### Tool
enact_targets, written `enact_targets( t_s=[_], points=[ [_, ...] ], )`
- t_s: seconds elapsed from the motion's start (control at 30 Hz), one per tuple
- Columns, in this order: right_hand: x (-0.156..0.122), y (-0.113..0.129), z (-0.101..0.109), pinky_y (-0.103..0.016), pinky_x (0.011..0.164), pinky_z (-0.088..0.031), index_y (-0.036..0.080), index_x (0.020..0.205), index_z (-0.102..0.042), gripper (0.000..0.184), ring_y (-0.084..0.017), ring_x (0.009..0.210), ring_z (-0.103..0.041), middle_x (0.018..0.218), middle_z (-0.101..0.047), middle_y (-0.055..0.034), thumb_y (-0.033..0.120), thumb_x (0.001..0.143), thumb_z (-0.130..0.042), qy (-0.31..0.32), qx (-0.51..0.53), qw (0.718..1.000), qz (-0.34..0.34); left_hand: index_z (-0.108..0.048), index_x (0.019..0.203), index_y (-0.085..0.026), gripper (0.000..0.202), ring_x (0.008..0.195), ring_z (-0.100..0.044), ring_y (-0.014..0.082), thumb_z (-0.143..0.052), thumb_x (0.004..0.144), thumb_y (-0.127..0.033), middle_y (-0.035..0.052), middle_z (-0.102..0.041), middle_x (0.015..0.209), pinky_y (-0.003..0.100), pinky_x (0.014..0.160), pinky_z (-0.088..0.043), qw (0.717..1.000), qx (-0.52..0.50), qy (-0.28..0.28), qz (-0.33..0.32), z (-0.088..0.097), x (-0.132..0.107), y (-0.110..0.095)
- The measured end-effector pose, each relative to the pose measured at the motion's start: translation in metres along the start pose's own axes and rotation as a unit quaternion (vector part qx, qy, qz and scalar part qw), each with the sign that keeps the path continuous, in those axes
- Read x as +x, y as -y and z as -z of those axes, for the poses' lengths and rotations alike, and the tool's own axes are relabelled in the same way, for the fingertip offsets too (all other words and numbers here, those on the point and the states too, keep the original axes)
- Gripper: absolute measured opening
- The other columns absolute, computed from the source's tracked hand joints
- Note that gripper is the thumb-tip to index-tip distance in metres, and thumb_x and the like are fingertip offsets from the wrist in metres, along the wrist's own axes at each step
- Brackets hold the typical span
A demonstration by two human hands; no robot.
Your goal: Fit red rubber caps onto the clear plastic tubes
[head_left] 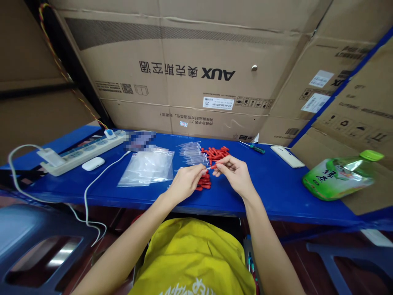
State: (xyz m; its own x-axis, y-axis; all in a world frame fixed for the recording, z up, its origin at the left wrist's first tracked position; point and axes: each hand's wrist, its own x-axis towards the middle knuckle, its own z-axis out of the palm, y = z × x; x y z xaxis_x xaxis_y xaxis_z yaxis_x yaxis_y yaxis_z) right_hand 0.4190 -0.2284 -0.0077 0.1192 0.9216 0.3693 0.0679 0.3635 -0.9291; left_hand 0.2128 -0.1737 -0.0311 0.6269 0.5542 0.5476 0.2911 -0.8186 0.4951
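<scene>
My left hand [186,178] is closed, its fingertips pinching a thin clear tube [208,168]. At the tube's right end is a red rubber bulb [214,166], gripped between the thumb and fingers of my right hand [236,173]. The tube meets the bulb; how deep it sits inside I cannot tell. Just behind my hands lies a row of clear tubes [192,152], with a heap of red bulbs [217,153] to its right. More red pieces [204,183] lie below my fingers, partly covered by my left hand.
Clear plastic bags [147,167] lie left of my hands. Farther left are a power strip [89,151], a white earphone case [93,164] and a loose white cable. A green-handled screwdriver [257,149], a white phone-like slab [287,156] and a green bottle [337,176] are at right. Cardboard [184,49] walls the back.
</scene>
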Motion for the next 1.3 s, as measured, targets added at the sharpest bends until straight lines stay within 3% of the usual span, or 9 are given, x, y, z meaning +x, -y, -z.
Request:
enact_targets(
  t_s=[0.37,0.57,0.87,1.07,1.3],
  points=[
    [-0.001,-0.004,-0.001,-0.035,0.067,-0.064,0.021,0.085,-0.069,0.038,-0.019,0.063,-0.074,0.073,-0.076,-0.0028,0.056,0.083,-0.083,0.006,-0.002,1.0,0.0,-0.056,0.09,-0.02,0.03,0.069,-0.062,0.0137,-0.039,0.112,-0.031,0.001,-0.064,0.079,0.023,0.066,-0.043,1.0,-0.01,0.012,-0.004,0.001,0.001,-0.003],
    [-0.001,-0.001,-0.004,-0.036,0.069,-0.065,0.021,0.085,-0.068,0.038,-0.019,0.064,-0.074,0.073,-0.076,-0.0029,0.056,0.083,-0.083,0.002,-0.002,1.0,0.004,-0.058,0.09,-0.02,0.031,0.067,-0.06,0.0142,-0.04,0.112,-0.031,0.0007,-0.063,0.077,0.024,0.066,-0.041,1.0,0.013,-0.009,-0.004,0.0,0.002,-0.004],
    [0.004,-0.001,-0.003,-0.032,0.063,-0.06,0.023,0.103,-0.071,0.035,-0.017,0.064,-0.072,0.075,-0.075,-0.0013,0.054,0.089,-0.078,-0.01,-0.001,1.0,0.01,-0.067,0.113,-0.021,0.026,0.091,-0.071,0.0183,-0.047,0.11,-0.038,0.0058,-0.074,0.101,0.027,0.082,-0.051,0.995,0.05,-0.084,0.011,0.001,0.002,-0.008],
    [0.005,-0.002,0.004,-0.035,0.068,-0.062,0.021,0.098,-0.077,0.034,-0.019,0.067,-0.073,0.076,-0.077,-0.0027,0.051,0.083,-0.084,-0.008,-0.007,1.0,-0.001,-0.068,0.112,-0.021,0.029,0.092,-0.073,0.0187,-0.044,0.111,-0.038,0.0051,-0.077,0.104,0.028,0.082,-0.052,0.996,0.048,-0.068,0.01,0.002,0.002,-0.008],
    [0.003,0.0,0.002,-0.036,0.07,-0.063,0.021,0.091,-0.08,0.029,-0.02,0.066,-0.075,0.074,-0.079,-0.0038,0.047,0.08,-0.087,-0.001,-0.008,1.0,0.012,-0.067,0.102,-0.02,0.033,0.08,-0.071,0.0175,-0.039,0.112,-0.034,0.0051,-0.075,0.09,0.026,0.074,-0.048,0.998,0.044,-0.045,-0.025,0.001,0.002,-0.003]
  ],
)
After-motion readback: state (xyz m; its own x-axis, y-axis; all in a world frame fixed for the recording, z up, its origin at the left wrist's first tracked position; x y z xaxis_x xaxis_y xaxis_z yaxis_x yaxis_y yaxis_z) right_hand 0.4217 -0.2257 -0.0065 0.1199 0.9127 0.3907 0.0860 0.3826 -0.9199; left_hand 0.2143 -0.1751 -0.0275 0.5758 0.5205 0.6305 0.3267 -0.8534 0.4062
